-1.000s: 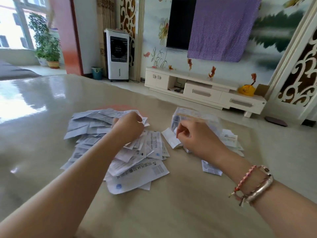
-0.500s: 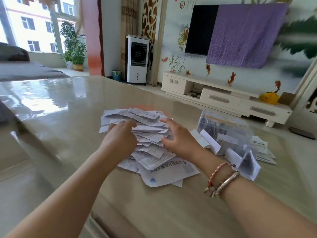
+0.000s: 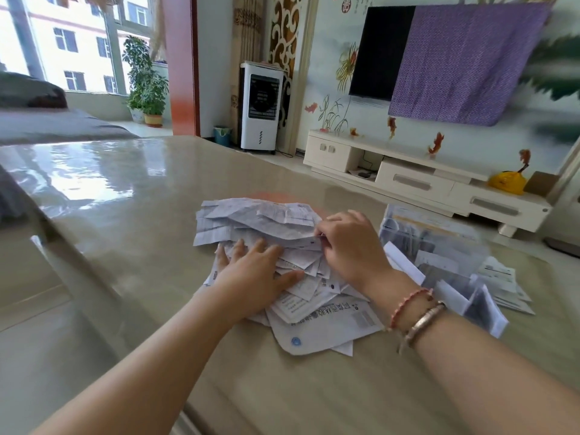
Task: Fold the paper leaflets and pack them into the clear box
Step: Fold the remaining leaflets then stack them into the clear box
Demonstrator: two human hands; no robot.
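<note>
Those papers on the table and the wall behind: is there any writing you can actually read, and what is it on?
"贵": red seal-like character high on the wall, apparently; it is small.
Large leaflet at the front of the pile: big printed characters, upside down and blurred, not readable.
Other leaflets: fine print too small.
Leaflets in the clear box: blurred.

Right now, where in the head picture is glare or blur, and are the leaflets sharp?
Head view: window glare on the table at left; right-edge wall mural smeared; leaflet pile fairly sharp, print on the big leaflet readable; clear box hazy.
</note>
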